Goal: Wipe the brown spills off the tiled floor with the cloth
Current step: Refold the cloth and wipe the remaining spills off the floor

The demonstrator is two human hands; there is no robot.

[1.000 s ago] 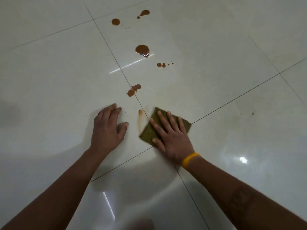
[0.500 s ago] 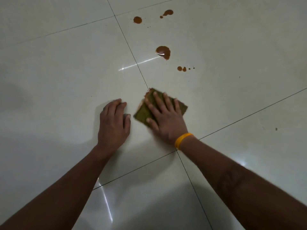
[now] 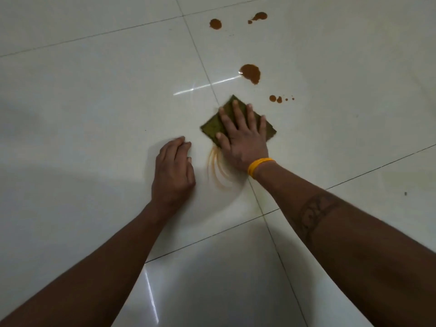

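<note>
My right hand [image 3: 241,135] presses flat on a folded olive-green cloth [image 3: 212,126] lying on the glossy white tiled floor [image 3: 94,102]. Thin brown smear streaks [image 3: 218,171] curve away behind the cloth, between my two hands. My left hand [image 3: 173,171] rests on the floor to the left of the cloth, its fingers slightly bent and holding nothing. Beyond the cloth lie a large brown spill [image 3: 251,73], a cluster of small drops [image 3: 279,99], and two further spills [image 3: 215,24] [image 3: 259,16] at the top.
Dark grout lines [image 3: 266,223] cross under my right forearm. A yellow band [image 3: 259,165] sits on my right wrist. A tiny dark speck [image 3: 405,193] lies on the tile at the right. Light glare streaks the floor [image 3: 205,87].
The cloth under my right hand has moved forward along the grout line over the nearest spill, which no longer shows. Brown streaks now trail behind it. My left hand stays planted.
</note>
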